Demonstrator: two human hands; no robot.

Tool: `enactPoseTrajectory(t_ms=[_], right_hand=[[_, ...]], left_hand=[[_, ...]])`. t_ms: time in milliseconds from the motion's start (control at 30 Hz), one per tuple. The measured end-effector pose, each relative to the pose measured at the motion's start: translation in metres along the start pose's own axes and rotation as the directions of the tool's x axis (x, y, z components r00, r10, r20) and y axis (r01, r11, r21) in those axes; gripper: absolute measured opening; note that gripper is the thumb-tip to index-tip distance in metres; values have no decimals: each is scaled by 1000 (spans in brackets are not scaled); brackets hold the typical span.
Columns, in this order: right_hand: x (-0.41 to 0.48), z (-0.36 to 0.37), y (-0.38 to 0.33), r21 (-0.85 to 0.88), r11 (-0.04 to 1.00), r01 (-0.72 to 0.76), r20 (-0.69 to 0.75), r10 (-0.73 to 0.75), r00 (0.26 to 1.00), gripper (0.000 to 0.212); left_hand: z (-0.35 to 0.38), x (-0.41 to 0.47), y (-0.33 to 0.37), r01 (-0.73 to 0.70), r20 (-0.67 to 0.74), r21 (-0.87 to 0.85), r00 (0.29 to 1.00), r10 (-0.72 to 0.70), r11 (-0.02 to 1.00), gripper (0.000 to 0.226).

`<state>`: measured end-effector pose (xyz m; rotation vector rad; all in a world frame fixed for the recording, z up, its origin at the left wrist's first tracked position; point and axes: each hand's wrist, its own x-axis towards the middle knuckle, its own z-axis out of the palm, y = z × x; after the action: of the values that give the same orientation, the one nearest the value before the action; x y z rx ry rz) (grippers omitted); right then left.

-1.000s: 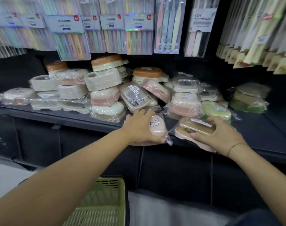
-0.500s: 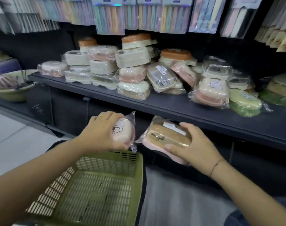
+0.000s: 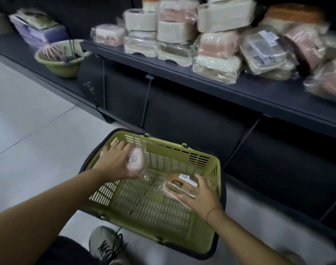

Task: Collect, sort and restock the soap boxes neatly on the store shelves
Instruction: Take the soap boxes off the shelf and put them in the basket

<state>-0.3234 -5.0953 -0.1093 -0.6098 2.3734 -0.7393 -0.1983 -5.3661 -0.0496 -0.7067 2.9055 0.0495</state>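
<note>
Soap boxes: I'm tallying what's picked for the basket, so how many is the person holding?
2. The pink box sits in the left hand above the basket's left side; the tan box in the right hand, low by its right wall.

Nothing here reads clearly: the white sticker [image 3: 266,38] on a wrapped soap box [image 3: 262,54] at one o'clock is blurred, and so is the pale scrawl [image 3: 89,87] on the dark panel [image 3: 92,73] at ten o'clock.

bracelet [image 3: 209,214]: thin, reddish | shoe [image 3: 102,242]: grey, black laces [image 3: 113,245] | trousers [image 3: 67,252]: dark
</note>
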Motion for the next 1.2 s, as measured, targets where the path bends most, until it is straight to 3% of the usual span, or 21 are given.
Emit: enactPoseTrajectory(t_ms=[133,267,433,500,600,700,833,933,1033,1067,1133,1200], right_hand=[[4,-6,24,-75,987,-145,-98,137,986,98],[16,-8,28,-299,923,-241,-116,215,970,96],[24,5,16,-611,764,-207,52,300,953,96],[19,15,16,-659,737,-150,130,308,942,95],[21,36,16,-567,814,-129,139,249,959,94],[50,65,35,-395,905,-156,57,194,979,99],[86,95,63,-281,952,-123,53,143,988,91],[92,104,67,-304,936,-179,-12,184,983,97],[85,102,65,-266,913,-309,-123,286,950,102],[83,102,64,-199,916,-347,-128,327,936,100],[84,103,64,-71,924,-377,-71,372,925,93],[87,101,63,-31,944,-329,-16,328,944,91]], left_hand=[[41,19,40,-187,140,4,973,185,982,106],[89,38,68,-243,218,-5,946,238,970,104],[145,58,77,-252,242,42,941,235,967,99],[161,65,73,-272,272,51,930,249,961,99],[183,77,60,-335,298,91,908,295,938,100],[192,79,45,-373,296,150,901,318,916,103],[206,62,26,-309,256,158,930,264,938,106],[216,42,12,-327,241,162,928,284,931,73],[223,29,6,-302,384,208,900,207,930,75],[224,27,7,-290,372,205,906,200,935,75],[222,26,13,-262,334,204,924,185,943,78],[219,27,17,-253,356,161,916,183,954,83]])
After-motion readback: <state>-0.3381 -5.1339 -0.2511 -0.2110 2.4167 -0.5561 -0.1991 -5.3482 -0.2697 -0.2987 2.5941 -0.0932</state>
